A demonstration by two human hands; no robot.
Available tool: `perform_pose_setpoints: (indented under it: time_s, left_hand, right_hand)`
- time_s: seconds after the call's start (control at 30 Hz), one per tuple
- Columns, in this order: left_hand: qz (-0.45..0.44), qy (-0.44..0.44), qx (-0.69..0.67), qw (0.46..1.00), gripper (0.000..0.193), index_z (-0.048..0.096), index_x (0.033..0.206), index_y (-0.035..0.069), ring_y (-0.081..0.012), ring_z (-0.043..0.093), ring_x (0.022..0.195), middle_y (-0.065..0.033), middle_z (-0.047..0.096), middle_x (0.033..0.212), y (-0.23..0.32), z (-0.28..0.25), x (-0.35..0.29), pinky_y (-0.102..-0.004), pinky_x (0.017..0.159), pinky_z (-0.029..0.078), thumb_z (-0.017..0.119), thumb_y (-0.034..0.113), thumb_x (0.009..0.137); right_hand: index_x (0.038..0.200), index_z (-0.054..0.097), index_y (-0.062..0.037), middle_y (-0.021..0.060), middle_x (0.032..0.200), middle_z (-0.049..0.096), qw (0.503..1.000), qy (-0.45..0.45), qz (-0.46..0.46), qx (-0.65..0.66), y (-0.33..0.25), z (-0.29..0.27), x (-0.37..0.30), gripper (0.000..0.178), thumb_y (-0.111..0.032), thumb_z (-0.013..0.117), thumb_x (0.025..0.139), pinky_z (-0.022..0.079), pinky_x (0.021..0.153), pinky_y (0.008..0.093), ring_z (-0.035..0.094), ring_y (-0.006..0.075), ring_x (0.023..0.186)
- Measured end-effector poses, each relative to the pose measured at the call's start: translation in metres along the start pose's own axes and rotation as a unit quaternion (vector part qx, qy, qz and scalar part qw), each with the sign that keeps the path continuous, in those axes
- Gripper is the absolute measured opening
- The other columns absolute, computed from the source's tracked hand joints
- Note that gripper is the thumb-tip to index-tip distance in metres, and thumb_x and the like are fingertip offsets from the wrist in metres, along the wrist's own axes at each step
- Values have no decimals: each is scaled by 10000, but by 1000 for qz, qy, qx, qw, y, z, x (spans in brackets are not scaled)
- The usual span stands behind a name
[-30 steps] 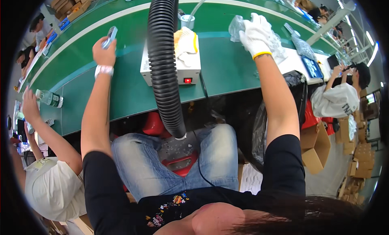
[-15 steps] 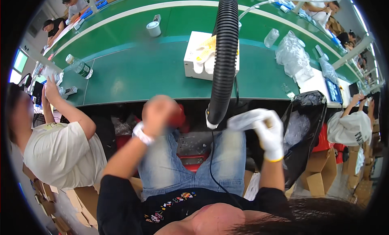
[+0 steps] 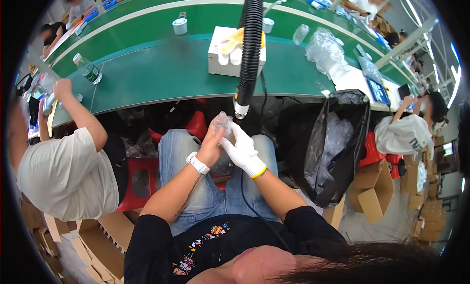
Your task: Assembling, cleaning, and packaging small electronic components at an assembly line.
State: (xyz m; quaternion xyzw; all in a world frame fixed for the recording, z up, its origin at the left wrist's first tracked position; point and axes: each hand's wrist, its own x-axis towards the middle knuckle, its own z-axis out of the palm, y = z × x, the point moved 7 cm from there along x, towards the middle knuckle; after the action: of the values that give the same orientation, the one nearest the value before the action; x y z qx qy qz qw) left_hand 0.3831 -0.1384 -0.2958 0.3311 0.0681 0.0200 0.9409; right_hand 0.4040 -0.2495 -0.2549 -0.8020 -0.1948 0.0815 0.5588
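My bare left hand [image 3: 211, 146], with a white watch at its wrist, is closed on a clear plastic bag [image 3: 223, 121]. My right hand [image 3: 243, 152], in a white glove with a yellow cuff, meets it from the other side, its fingers also gripping the bag. Both hands are above my lap, just short of the table edge. A black ribbed hose [image 3: 251, 49] hangs down, and its metal nozzle [image 3: 241, 109] ends just beyond and right of the bag. The fingers partly cover the bag, so its full shape is hidden.
A grey-white box [image 3: 220, 66] with gloves [image 3: 234, 41] on it stands on the green table. Clear bags [image 3: 325, 51] lie at the right. A black bin bag [image 3: 342, 152] hangs beside my right leg. One person [image 3: 73, 171] sits at my left. White-blue tubs [image 3: 179, 26] stand farther back.
My hands have come together; my right hand has moved left with the clear plastic bag to my left hand. The view has shifted, with the table now appearing higher and farther left.
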Motion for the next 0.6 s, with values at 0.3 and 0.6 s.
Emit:
perform_pose_setpoints:
  time_s: [0.3, 0.6]
  left_hand:
    - [171, -161, 390, 891, 525, 479, 1470, 20, -233, 571, 1317, -96, 606, 1394, 25, 49, -10, -378, 1156, 401, 685, 146, 1004]
    - [36, 2, 255, 966, 422, 523, 1365, 73, -244, 707, 1077, -78, 668, 1187, 16, 15, 14, -375, 952, 569, 705, 225, 1016]
  right_hand:
    - [1396, 586, -54, 186, 1288, 686, 969, 30, 48, 242, 59, -15, -15, 566, -131, 786, 872, 545, 978, 368, 705, 268, 1129]
    - [1199, 699, -30, 147, 1068, 752, 997, -72, -4, -3, -7, -59, -28, 424, -65, 783, 786, 572, 846, 328, 731, 200, 948]
